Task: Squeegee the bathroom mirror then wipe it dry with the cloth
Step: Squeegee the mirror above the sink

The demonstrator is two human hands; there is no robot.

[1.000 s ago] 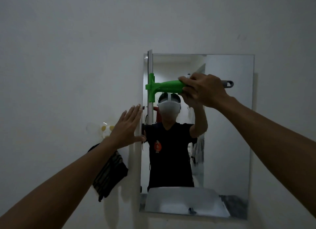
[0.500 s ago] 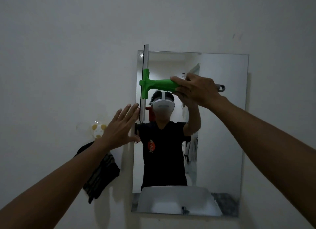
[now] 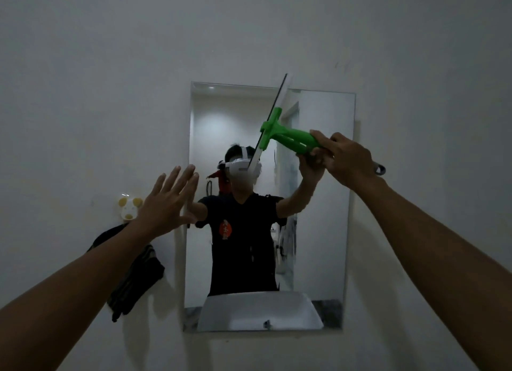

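A frameless rectangular mirror [image 3: 318,232] hangs on the white wall ahead. My right hand [image 3: 347,160] grips the handle of a green squeegee [image 3: 288,138], whose long blade is tilted diagonally in front of the mirror's upper middle, its top end above the mirror's top edge. My left hand [image 3: 169,201] is spread flat with straight fingers at the mirror's left edge, at mid height. A dark striped cloth [image 3: 135,282] hangs on the wall left of the mirror, below my left forearm.
A small white and yellow wall hook [image 3: 128,208] holds the cloth. The mirror reflects a person in a dark shirt wearing a headset, and a white basin along its bottom edge. Bare white wall surrounds the mirror.
The squeegee has left the mirror's left edge, where its blade stood vertical, and moved right to the upper middle, tilted diagonally. My left hand stays at the left edge.
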